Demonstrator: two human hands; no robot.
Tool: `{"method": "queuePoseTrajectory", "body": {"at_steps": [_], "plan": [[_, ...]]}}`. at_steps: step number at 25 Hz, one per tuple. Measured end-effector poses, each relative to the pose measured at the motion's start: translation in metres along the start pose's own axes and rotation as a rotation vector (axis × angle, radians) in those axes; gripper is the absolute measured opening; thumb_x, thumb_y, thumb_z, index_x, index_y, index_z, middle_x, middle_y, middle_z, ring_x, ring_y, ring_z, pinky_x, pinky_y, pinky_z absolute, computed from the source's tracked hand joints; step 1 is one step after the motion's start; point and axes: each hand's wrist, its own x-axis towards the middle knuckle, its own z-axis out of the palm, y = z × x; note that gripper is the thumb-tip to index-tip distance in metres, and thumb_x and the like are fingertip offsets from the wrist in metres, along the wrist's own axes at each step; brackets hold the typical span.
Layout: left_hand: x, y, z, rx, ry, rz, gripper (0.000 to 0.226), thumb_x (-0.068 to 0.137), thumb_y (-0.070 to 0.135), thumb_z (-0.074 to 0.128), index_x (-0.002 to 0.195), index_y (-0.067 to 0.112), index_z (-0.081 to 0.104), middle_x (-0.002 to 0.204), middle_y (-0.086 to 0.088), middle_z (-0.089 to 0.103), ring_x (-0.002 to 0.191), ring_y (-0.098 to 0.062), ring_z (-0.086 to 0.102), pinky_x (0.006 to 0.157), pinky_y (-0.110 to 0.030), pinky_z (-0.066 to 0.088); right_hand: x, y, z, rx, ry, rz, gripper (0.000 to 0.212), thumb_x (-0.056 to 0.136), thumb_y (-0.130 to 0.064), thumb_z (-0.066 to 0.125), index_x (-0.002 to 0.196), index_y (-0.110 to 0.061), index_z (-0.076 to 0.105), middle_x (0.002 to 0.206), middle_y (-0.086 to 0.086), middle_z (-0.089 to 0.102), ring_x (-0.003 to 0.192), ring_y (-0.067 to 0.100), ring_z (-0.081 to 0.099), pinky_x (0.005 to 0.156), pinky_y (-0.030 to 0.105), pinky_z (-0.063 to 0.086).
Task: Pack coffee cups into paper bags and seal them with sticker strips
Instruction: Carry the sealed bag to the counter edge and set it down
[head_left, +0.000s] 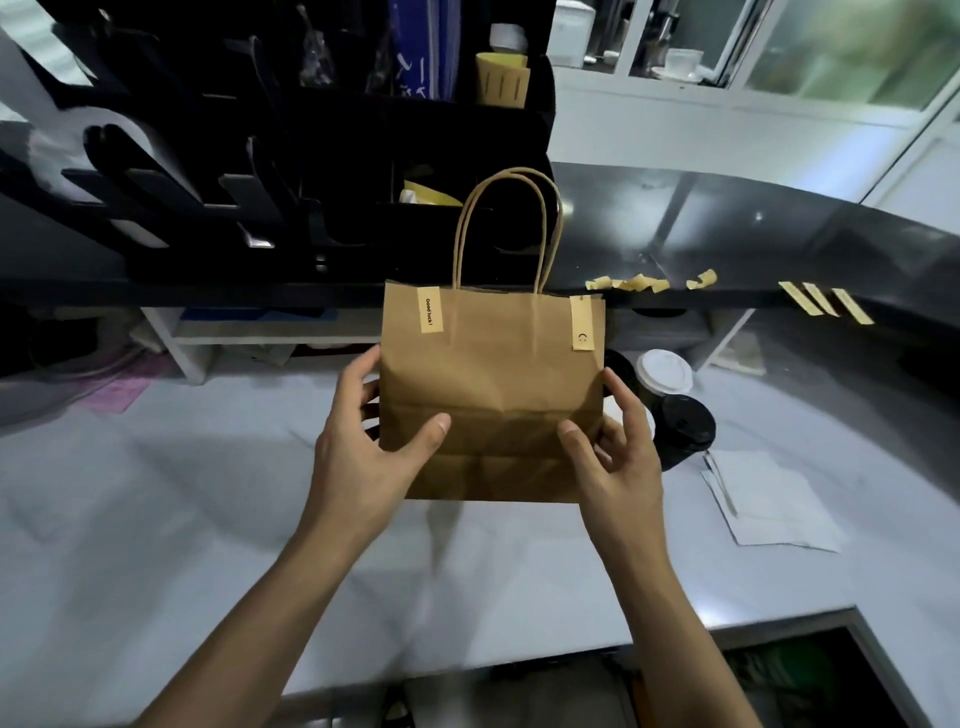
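A brown paper bag (493, 384) with twisted handles stands upright in front of me. Two yellow sticker strips (430, 309) fold over its top edge, one at each corner. My left hand (363, 441) grips the bag's lower left side, thumb on the front. My right hand (613, 452) grips the lower right side the same way. Behind the bag on the right stand a white-lidded coffee cup (667, 371) and a black-lidded cup (685, 428).
Loose sticker strips (826, 301) and crumpled backing scraps (628, 283) lie on the raised dark counter ledge (727, 228). A black organiser rack (291, 171) stands at the back left. White papers (774, 499) lie on the white worktop (156, 519) at right.
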Motion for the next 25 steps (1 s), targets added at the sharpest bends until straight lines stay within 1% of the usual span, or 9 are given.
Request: {"method": "queuePoseTrajectory", "body": {"at_steps": [4,6,8,10,13,16,20,22,25], "plan": [[-0.01,0.019,0.022,-0.004,-0.012,0.009,0.084,0.065,0.065,0.074,0.138,0.06,0.033,0.116,0.044,0.046,0.103,0.027,0.048,0.074,-0.01,0.048,-0.002,-0.006,-0.034,-0.018,0.027,-0.025,0.06,0.096,-0.026,0.069,0.144,-0.051,0.044,0.128,-0.009,0.066,0.121,0.011,0.062,0.103,0.043,0.054],[-0.017,0.028,0.037,-0.006,-0.043,0.014,0.081,0.067,0.063,0.075,0.135,0.064,0.032,0.115,0.045,0.046,0.101,0.028,0.048,0.067,-0.006,0.048,-0.008,-0.006,-0.052,-0.033,0.053,-0.024,0.059,0.096,-0.029,0.069,0.144,-0.053,0.044,0.127,-0.017,0.064,0.117,0.004,0.061,0.098,0.037,0.055],[-0.026,0.034,0.053,0.001,-0.071,0.016,0.081,0.068,0.061,0.075,0.137,0.063,0.032,0.117,0.041,0.047,0.102,0.026,0.048,0.066,-0.006,0.048,-0.014,-0.004,-0.071,-0.04,0.077,-0.002,0.058,0.096,-0.032,0.069,0.142,-0.056,0.043,0.125,-0.023,0.062,0.113,0.0,0.062,0.092,0.031,0.057],[-0.037,0.041,0.07,-0.007,-0.101,0.017,0.082,0.066,0.064,0.074,0.137,0.062,0.032,0.121,0.037,0.047,0.104,0.024,0.049,0.065,-0.004,0.048,-0.021,-0.001,-0.092,-0.039,0.113,0.016,0.058,0.095,-0.033,0.069,0.14,-0.058,0.044,0.126,-0.021,0.062,0.112,0.001,0.062,0.089,0.029,0.057],[-0.054,0.053,0.099,-0.024,-0.16,-0.001,0.08,0.065,0.066,0.072,0.133,0.065,0.031,0.124,0.027,0.05,0.107,0.011,0.054,0.064,-0.001,0.046,-0.033,0.003,-0.127,-0.037,0.164,0.056,0.058,0.094,-0.034,0.069,0.139,-0.061,0.044,0.126,-0.015,0.063,0.114,0.009,0.063,0.089,0.033,0.057],[-0.069,0.064,0.127,-0.023,-0.218,0.008,0.077,0.066,0.065,0.072,0.131,0.068,0.031,0.12,0.034,0.048,0.106,0.008,0.053,0.065,-0.006,0.047,-0.048,0.002,-0.161,-0.057,0.221,0.084,0.058,0.094,-0.039,0.068,0.138,-0.065,0.041,0.127,-0.015,0.063,0.115,0.008,0.062,0.092,0.036,0.057],[-0.09,0.074,0.167,-0.037,-0.291,0.016,0.083,0.067,0.062,0.074,0.14,0.058,0.033,0.128,0.02,0.052,0.111,0.002,0.053,0.077,-0.018,0.048,-0.069,0.004,-0.208,-0.053,0.308,0.101,0.058,0.094,-0.037,0.069,0.138,-0.065,0.042,0.126,-0.013,0.064,0.114,0.008,0.063,0.092,0.042,0.059],[-0.102,0.079,0.188,-0.044,-0.337,0.022,0.084,0.067,0.062,0.074,0.14,0.058,0.033,0.126,0.025,0.051,0.112,0.002,0.052,0.08,-0.021,0.049,-0.081,0.007,-0.232,-0.057,0.357,0.106,0.058,0.094,-0.036,0.07,0.138,-0.065,0.043,0.122,-0.017,0.064,0.11,0.003,0.064,0.088,0.035,0.06],[-0.12,0.088,0.216,-0.06,-0.39,0.036,0.08,0.067,0.062,0.073,0.136,0.063,0.034,0.119,0.038,0.047,0.108,0.009,0.052,0.077,-0.017,0.046,-0.098,0.01,-0.263,-0.049,0.396,0.116,0.057,0.095,-0.036,0.069,0.138,-0.064,0.042,0.122,-0.023,0.06,0.105,-0.011,0.061,0.074,0.017,0.058]]}}
